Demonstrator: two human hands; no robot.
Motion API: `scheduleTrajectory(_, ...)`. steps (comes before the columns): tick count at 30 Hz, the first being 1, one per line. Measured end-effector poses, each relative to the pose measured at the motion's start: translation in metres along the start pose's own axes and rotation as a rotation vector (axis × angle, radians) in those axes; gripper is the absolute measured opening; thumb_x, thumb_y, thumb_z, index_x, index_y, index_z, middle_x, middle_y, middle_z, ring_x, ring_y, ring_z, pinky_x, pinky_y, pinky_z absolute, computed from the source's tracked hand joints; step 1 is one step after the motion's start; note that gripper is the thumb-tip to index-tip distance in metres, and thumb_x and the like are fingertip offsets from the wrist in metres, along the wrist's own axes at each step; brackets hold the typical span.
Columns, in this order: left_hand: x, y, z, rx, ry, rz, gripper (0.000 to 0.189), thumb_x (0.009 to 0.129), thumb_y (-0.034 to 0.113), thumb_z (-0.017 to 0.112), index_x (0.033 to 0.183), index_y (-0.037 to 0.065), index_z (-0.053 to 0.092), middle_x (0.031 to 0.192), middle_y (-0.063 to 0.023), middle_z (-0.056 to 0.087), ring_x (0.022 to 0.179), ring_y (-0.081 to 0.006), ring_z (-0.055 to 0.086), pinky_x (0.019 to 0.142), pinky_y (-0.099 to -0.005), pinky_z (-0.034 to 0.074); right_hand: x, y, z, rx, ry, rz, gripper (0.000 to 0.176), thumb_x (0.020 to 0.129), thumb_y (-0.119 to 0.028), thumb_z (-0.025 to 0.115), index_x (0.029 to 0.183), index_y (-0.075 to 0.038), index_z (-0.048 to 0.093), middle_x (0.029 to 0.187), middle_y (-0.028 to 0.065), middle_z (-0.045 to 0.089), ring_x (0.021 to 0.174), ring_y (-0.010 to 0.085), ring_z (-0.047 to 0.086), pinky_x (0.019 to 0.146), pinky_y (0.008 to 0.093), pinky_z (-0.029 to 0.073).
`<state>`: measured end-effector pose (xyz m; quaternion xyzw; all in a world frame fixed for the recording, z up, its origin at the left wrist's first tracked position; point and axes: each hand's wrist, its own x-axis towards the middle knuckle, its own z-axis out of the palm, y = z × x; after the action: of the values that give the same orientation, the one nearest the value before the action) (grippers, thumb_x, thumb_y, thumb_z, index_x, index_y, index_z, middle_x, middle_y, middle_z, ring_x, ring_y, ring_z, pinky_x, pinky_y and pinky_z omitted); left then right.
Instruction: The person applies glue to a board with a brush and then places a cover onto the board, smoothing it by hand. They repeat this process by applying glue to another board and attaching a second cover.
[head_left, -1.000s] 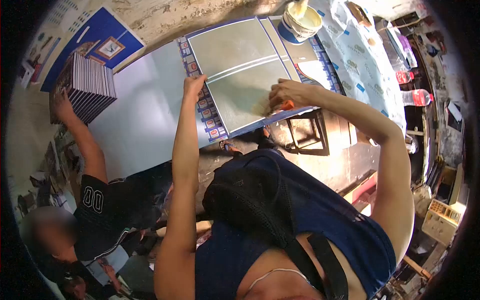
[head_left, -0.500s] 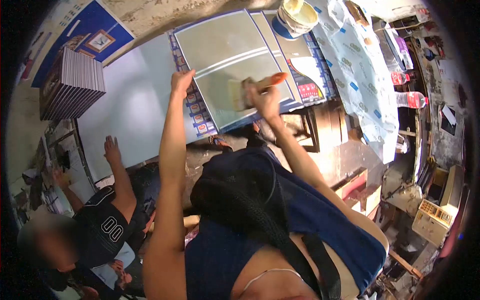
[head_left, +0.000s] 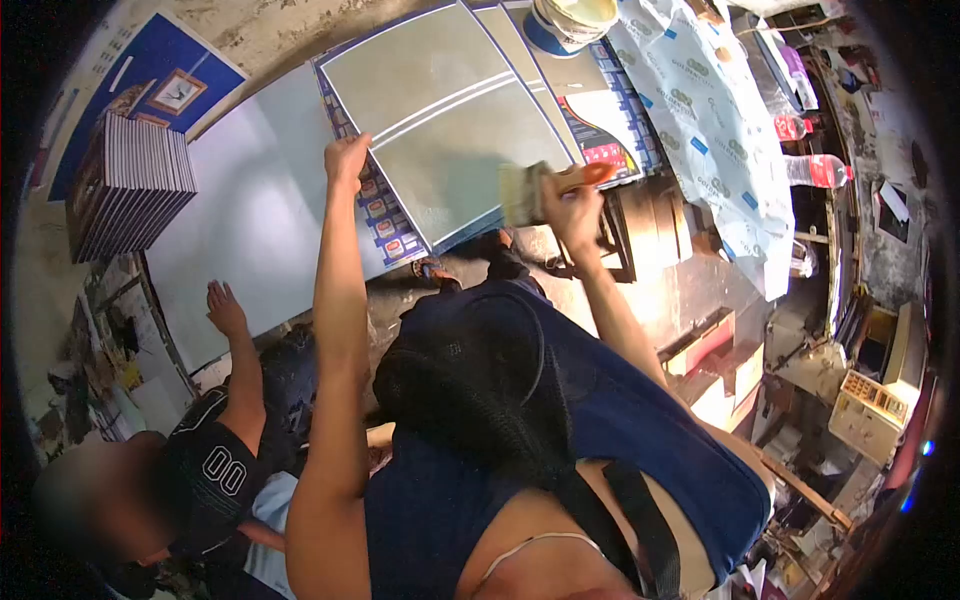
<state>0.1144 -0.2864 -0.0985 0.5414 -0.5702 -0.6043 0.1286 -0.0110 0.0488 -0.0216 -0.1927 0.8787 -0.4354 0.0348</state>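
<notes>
My right hand [head_left: 575, 215] is closed around a wide paintbrush [head_left: 520, 196] with an orange handle. The pale bristles are blurred, over the near right edge of a grey-green board sheet [head_left: 450, 150]. A double white line crosses this sheet, and white lines run along its edges. At the sheet's left edge, my left hand [head_left: 347, 162] is closed with the thumb on the edge; its other fingers are partly hidden. A blue-and-white printed sheet [head_left: 385, 225] lies beneath. Beyond the sheet stands a white-and-blue bucket [head_left: 570, 22] with pale contents.
A co-worker's hand [head_left: 226, 305] lies on the pale table [head_left: 240, 220] at left. A stack of thin boards [head_left: 150, 160] stands at its far end. Patterned light-blue wrapping [head_left: 700, 140] covers the right side, with bottles [head_left: 820, 171] beyond. A dark stool [head_left: 620, 240] is under the table.
My right hand has carried the brush rightward, from over the sheet to its near right edge. My left hand keeps to the left edge. The whole view has shifted slightly.
</notes>
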Motion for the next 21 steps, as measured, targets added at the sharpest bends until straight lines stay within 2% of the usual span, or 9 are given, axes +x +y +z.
scheduleTrajectory(3, 0.008, -0.001, 0.003, -0.053, 0.036, 0.071, 0.019, 0.075, 0.017, 0.067, 0.061, 0.006, 0.062, 0.059, 0.0014, 0.05, 0.052, -0.0099, 0.042, 0.047, -0.0334, 0.029, 0.023, 0.024, -0.05, -0.14, 0.073, 0.162, 0.023, 0.08, -0.018, 0.074, 0.085, 0.002, 0.064, 0.072, 0.0094, 0.065, 0.066, 0.0154, 0.061, 0.064, 0.032, 0.05)
scheduleTrajectory(6, 0.022, -0.02, -0.048, -0.073, 0.049, 0.1, 0.015, 0.076, 0.02, 0.067, 0.069, 0.007, 0.064, 0.063, 0.002, 0.051, 0.057, -0.0093, 0.046, 0.047, -0.0321, 0.028, 0.031, 0.088, -0.117, 0.068, 0.299, -0.076, 0.02, 0.083, -0.015, 0.073, 0.091, 0.002, 0.067, 0.083, 0.0023, 0.065, 0.074, 0.0109, 0.058, 0.066, 0.029, 0.049)
scheduleTrajectory(9, 0.014, -0.03, -0.127, -0.031, 0.064, -0.008, 0.013, 0.078, 0.021, 0.067, 0.08, 0.008, 0.066, 0.067, 0.0033, 0.053, 0.059, -0.0075, 0.049, 0.047, -0.0286, 0.028, 0.015, 0.117, -0.189, 0.275, 0.429, 0.294, 0.028, 0.088, -0.018, 0.07, 0.105, 0.004, 0.067, 0.101, 0.0076, 0.066, 0.089, 0.0149, 0.062, 0.073, 0.0277, 0.05)
scheduleTrajectory(11, 0.002, -0.043, -0.18, -0.022, 0.066, -0.075, 0.014, 0.08, 0.021, 0.066, 0.086, 0.008, 0.066, 0.069, 0.0047, 0.054, 0.059, -0.0061, 0.049, 0.046, -0.026, 0.028, -0.002, 0.103, -0.209, 0.463, 0.529, 0.254, 0.033, 0.087, -0.02, 0.071, 0.11, 0.003, 0.066, 0.105, 0.0098, 0.066, 0.086, 0.0161, 0.063, 0.07, 0.0278, 0.049)
scheduleTrajectory(13, 0.004, -0.066, -0.226, -0.051, 0.028, -0.087, 0.013, 0.082, 0.02, 0.065, 0.09, 0.01, 0.066, 0.069, 0.0063, 0.054, 0.057, -0.0047, 0.048, 0.045, -0.0236, 0.027, -0.01, 0.097, -0.224, 0.514, 0.756, 0.471, 0.032, 0.082, -0.023, 0.075, 0.107, -0.006, 0.065, 0.101, 0.0068, 0.069, 0.093, 0.0172, 0.066, 0.076, 0.0334, 0.049)
scheduleTrajectory(15, 0.05, -0.137, -0.273, -0.08, 0.081, -0.102, 0.007, 0.083, 0.018, 0.065, 0.085, 0.012, 0.067, 0.063, 0.0074, 0.049, 0.051, -0.0048, 0.042, 0.044, -0.0232, 0.026, -0.022, 0.117, -0.252, 0.573, 0.696, 0.607, 0.032, 0.081, -0.028, 0.074, 0.105, -0.007, 0.065, 0.1, 0.003, 0.069, 0.087, 0.0146, 0.063, 0.076, 0.0349, 0.046)
scheduleTrajectory(17, 0.067, -0.175, -0.297, 0.048, 0.186, -0.106, 0.008, 0.081, 0.019, 0.065, 0.081, 0.011, 0.069, 0.061, 0.0053, 0.052, 0.05, -0.0071, 0.045, 0.045, -0.0254, 0.031, -0.022, 0.14, -0.272, 0.738, 0.619, 0.693, 0.023, 0.087, -0.029, 0.071, 0.097, -0.01, 0.066, 0.073, -0.0013, 0.057, 0.056, 0.0089, 0.05, 0.048, 0.0224, 0.038)
scheduleTrajectory(19, 0.078, -0.199, -0.307, 0.223, 0.303, -0.076, 0.012, 0.082, 0.021, 0.065, 0.084, 0.01, 0.069, 0.067, 0.001, 0.056, 0.057, -0.0111, 0.05, 0.051, -0.0284, 0.036, -0.014, 0.133, -0.277, 0.709, 0.588, 0.607, 0.018, 0.09, -0.027, 0.068, 0.094, -0.01, 0.065, 0.066, -0.0024, 0.049, 0.05, 0.0075, 0.046, 0.04, 0.0193, 0.032)
scheduleTrajectory(21, 0.068, -0.206, -0.306, 0.337, 0.368, -0.033, 0.018, 0.084, 0.023, 0.063, 0.093, 0.008, 0.066, 0.079, -0.0032, 0.056, 0.069, -0.0158, 0.051, 0.062, -0.0313, 0.036, 0.003, 0.139, -0.289, 0.85, 0.37, 0.477, 0.021, 0.094, -0.024, 0.065, 0.106, -0.007, 0.064, 0.074, -0.0005, 0.055, 0.059, 0.0091, 0.051, 0.05, 0.0213, 0.042)
